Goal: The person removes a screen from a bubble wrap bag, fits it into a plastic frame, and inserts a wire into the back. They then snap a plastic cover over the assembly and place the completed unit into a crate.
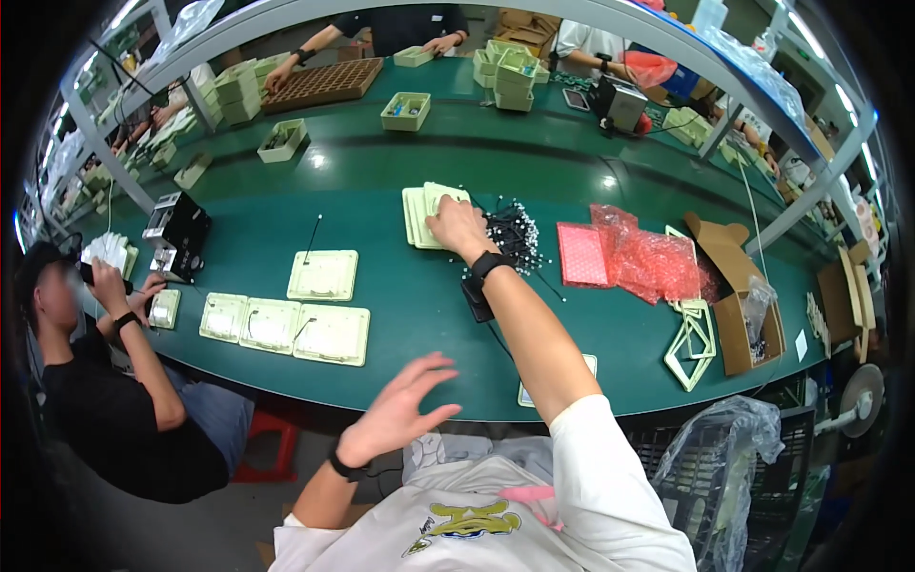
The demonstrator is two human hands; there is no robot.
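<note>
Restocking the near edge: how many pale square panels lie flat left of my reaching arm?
4: one panel alone, three in a row below. The stack under the right hand isn't counted.

Pale green trays [420, 215] on a dark green table [400, 162], pink bubble wrap [648, 257].
</note>
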